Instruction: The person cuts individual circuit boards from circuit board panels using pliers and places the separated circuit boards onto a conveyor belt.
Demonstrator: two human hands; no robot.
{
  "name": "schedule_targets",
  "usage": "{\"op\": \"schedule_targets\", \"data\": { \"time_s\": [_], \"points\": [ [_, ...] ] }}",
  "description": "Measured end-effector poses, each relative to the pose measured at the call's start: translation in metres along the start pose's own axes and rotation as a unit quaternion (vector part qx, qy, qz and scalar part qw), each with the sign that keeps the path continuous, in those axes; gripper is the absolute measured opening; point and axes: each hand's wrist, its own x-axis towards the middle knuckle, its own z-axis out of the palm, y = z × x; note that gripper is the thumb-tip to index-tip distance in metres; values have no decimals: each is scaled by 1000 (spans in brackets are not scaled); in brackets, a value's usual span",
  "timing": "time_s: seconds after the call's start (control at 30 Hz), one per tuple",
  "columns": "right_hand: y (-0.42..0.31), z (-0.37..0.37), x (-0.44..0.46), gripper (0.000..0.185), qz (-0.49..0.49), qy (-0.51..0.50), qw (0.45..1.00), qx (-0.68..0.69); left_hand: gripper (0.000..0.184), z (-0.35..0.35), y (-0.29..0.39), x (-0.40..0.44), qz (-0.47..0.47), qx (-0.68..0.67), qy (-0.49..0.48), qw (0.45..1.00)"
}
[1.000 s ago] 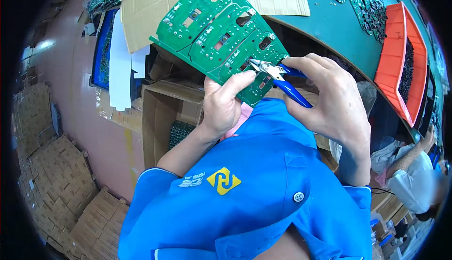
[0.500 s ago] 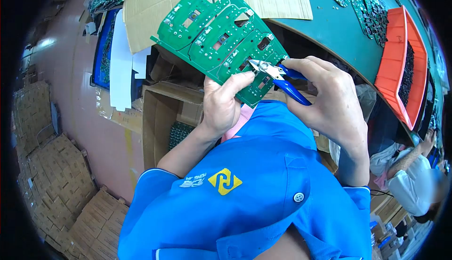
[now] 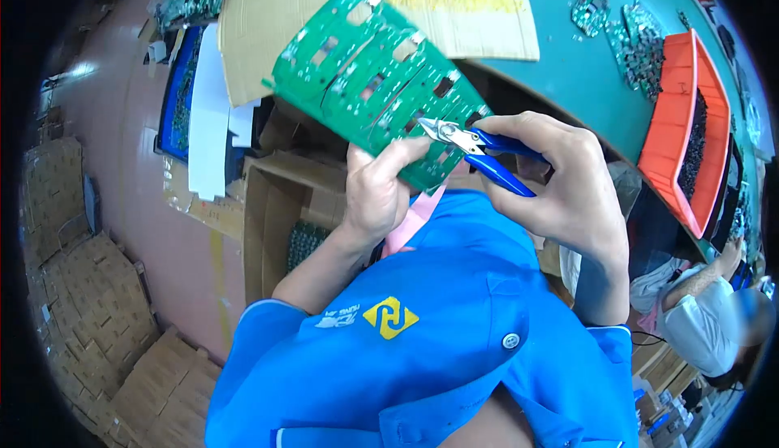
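Observation:
A green circuit board panel with several rectangular cut-outs is tilted in front of me. My left hand grips its lower left edge, thumb on top. My right hand is closed around the blue handles of a pair of wire cutters. The cutters' metal jaws lie over the lower right part of the panel, close to my left thumb. Whether the jaw tips touch the board I cannot tell.
Cardboard lies beyond the panel on the green table. An orange bin of small dark parts and loose boards are at right. An open carton holding boards stands below left. A co-worker sits at right.
The panel has dipped slightly lower in view and is now blurred. The cutters have shifted a little down and left with my right hand. Both hands keep their holds.

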Motion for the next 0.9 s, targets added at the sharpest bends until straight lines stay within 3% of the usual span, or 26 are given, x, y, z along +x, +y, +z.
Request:
{"op": "schedule_targets", "data": {
  "time_s": [0.17, 0.33, 0.9],
  "points": [
    [5, -20, 37, 43, 72, 38, 994, -68, 59, -2, 5, 1, 38, -13, 47, 998],
    [23, -23, 70, 44, 73, 49, 985, -148, 72, -17, 5, -1, 37, -5, 74, 997],
    [15, -7, 93, 35, 91, 2, 931, -354, 67, -26, 9, 2, 41, -62, 35, 997]
  ]
}}
